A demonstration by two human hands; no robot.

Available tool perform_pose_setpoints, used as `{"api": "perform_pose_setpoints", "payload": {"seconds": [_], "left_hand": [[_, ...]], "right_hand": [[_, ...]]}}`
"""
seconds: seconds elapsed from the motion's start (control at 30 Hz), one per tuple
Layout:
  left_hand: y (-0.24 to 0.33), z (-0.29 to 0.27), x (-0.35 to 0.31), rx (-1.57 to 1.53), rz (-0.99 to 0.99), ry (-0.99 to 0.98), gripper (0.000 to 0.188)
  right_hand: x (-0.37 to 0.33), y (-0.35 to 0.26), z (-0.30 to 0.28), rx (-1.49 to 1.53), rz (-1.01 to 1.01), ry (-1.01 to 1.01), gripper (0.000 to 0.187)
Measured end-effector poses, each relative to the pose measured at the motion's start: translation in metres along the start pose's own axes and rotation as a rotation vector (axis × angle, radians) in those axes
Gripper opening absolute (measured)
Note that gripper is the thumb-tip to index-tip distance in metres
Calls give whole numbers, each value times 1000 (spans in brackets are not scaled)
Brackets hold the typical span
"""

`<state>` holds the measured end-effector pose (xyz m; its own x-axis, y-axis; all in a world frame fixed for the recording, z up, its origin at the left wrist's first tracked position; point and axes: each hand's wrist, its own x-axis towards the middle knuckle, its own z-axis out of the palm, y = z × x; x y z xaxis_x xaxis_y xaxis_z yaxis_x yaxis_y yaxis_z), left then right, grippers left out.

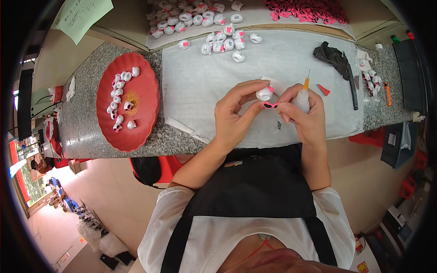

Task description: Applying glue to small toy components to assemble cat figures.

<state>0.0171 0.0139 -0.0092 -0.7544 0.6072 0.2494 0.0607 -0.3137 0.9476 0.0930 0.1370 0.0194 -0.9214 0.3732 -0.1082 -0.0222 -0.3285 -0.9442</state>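
Note:
Over the white paper sheet (195, 95), my left hand (233, 111) grips a small white cat-shaped head (263, 94) with a pink bow between its fingers and thumb. Just below the head is a tiny pair of pink-rimmed sunglasses (270, 105) with dark lenses. My right thumb and fingertip pinch one end of the sunglasses, while the other end meets my left thumb. Tucked in my right hand (308, 118) is a white squeeze bottle (301, 100), its orange needle tip pointing up and away from me. Both hands are closed.
Several white heads (223, 43) lie beyond my hands, with a bigger pile (186, 18) behind. Pink sunglasses (309, 11) are heaped at the back right. A red scalloped tray (148, 118) holding heads stands left. Crumpled black plastic (332, 57) and a black pen-like tool (354, 93) lie right.

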Motion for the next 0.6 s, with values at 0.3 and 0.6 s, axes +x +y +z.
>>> {"api": "perform_pose_setpoints", "payload": {"seconds": [0.3, 0.6], "left_hand": [[0, 0, 1, 62, 52, -64, 29], [4, -4, 3, -308, -174, -69, 28]], "right_hand": [[4, 6, -6, -12, 37, 28, 9], [2, 12, -3, -38, -151, 34, 17]]}}
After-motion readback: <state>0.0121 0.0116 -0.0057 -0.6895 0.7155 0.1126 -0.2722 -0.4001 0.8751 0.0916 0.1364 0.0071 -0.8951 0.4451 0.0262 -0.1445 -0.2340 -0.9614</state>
